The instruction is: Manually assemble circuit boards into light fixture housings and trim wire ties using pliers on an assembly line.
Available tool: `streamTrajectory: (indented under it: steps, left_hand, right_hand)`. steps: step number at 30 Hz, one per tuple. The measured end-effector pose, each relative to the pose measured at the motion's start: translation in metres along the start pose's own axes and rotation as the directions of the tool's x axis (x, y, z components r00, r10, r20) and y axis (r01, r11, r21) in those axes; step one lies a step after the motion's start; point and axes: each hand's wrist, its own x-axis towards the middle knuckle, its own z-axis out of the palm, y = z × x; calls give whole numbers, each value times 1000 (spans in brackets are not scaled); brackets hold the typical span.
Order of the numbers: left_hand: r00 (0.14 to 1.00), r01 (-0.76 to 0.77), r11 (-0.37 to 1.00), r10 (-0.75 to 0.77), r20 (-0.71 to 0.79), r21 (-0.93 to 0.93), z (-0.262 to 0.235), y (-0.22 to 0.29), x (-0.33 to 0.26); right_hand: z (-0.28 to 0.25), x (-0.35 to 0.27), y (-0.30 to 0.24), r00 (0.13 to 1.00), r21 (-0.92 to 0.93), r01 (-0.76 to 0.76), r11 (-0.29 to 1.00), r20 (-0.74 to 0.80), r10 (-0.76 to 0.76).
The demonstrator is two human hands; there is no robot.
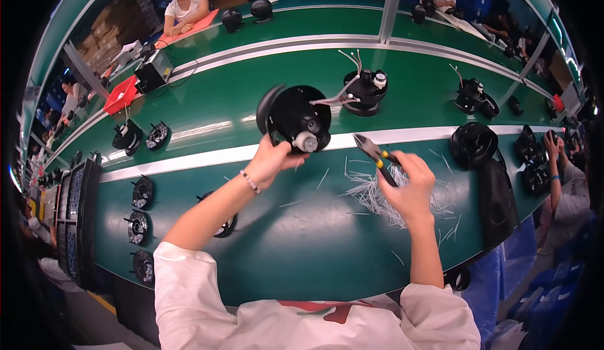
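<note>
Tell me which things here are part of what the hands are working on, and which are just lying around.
In hand:
- left hand holds black round fan part
- right hand holds cutters
- white wire offcuts

Lying about:
- black motor with white wires
- black round parts at left
- red tray

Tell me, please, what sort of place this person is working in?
Probably a factory assembly line. A long green conveyor belt carries many alike round black plastic fan parts, other seated workers line its sides, and a pile of cut white tie ends lies by the right hand holding yellow-handled cutters.
</note>
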Motion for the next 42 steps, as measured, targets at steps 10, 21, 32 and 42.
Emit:
streamTrajectory:
  steps: [10,21,32,42]
  left_hand:
    - [991,109,870,-130,-11,-480,-19,-4,131]
    - [954,240,961,-208,215,-137,-18,18,94]
    - [955,-42,839,194,-225,542,-125,23,-96]
    - [873,139,400,382,-302,906,-155,-41,-131]
  right_hand:
    - [-24,-125,-52,859,243,5,970,495,-129]
    - [-16,-101,-26,962,202,131,971,209,-174]
    - [-115,66,276,923,-635,-326,700,-54,381]
    - [-146,63,198,953,-161,-302,940,-40,299]
